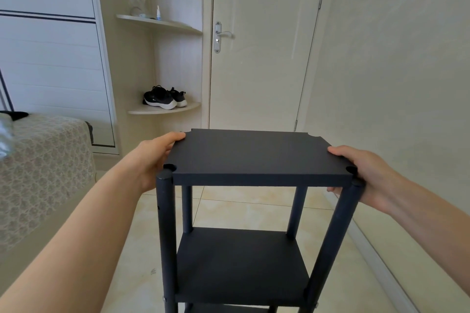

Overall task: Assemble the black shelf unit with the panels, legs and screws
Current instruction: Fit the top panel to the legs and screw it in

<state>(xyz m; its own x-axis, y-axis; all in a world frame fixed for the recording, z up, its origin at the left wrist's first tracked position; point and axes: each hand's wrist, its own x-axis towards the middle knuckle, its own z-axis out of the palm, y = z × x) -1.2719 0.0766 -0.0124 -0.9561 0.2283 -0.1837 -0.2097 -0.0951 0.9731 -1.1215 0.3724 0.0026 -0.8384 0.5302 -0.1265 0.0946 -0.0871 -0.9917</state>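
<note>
Head view shows both hands on the top panel (254,155) of the black shelf unit (241,296). The left hand (155,157) grasps the panel's left edge: its thumb lies flat on top near the far corner, and its other fingers are hidden under the board. The right hand (363,173) grasps the right edge, thumb on top, fingertips (333,190) curled underneath and just showing below the board. Between the two thumbs the panel lies roughly level at the tops of four upright legs. The near-left leg (166,236) stands just beside the left palm, the near-right leg (335,236) against the right palm. Below the fingers a lower panel (239,259) spans the legs. Beyond the thumbs stands a closed door (262,58); black shoes (162,98) sit on a corner shelf past the left thumb.
</note>
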